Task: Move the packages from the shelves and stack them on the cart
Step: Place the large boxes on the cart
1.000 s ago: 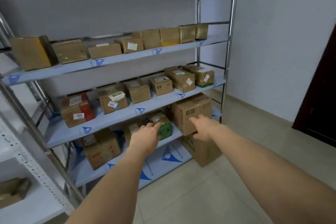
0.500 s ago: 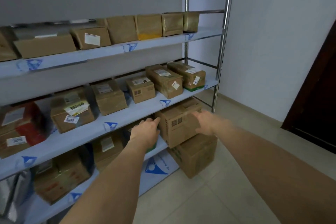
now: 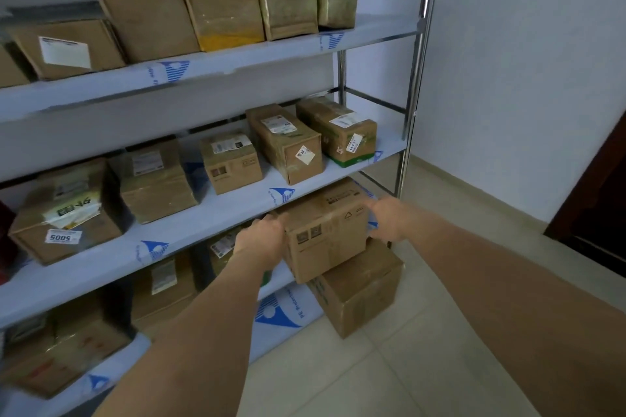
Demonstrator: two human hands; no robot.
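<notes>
Closest to me, both forearms reach forward from the bottom of the view toward the shelving. My left hand (image 3: 262, 240) is on the left side of a brown cardboard box (image 3: 325, 230), fingers curled over its upper left edge so they grip it; my right hand (image 3: 389, 218) is against the box's right side, fingers bent onto the right face and top corner, holding it from that side. The box sits between the two hands at the right end of the lower shelf (image 3: 281, 281), its front face turned toward me and jutting out past the shelf edge. Directly under it stands a larger carton (image 3: 362, 294) on the bottom level, by the tiled floor (image 3: 389, 366). Left of my left arm, the same lower shelf holds more packages, a tall labelled one (image 3: 164, 284) and a dim, blurred one (image 3: 61, 349) further left. One level up, the middle shelf (image 3: 189, 234) carries a row: a box tagged 5005 (image 3: 64, 217), a taped box (image 3: 155, 179), a small printed box (image 3: 230, 162), a long box with a sticker (image 3: 284, 142), and a green-edged box (image 3: 337, 132) at the right end. Above that, the top shelf (image 3: 237, 57) has a white-labelled box (image 3: 67, 49) and four plain wrapped packages beside it, one with a yellow band (image 3: 225, 17). The metal upright (image 3: 415, 78) frames the right side, with the pale wall (image 3: 525, 61) behind and a dark door (image 3: 596, 196) at far right.
</notes>
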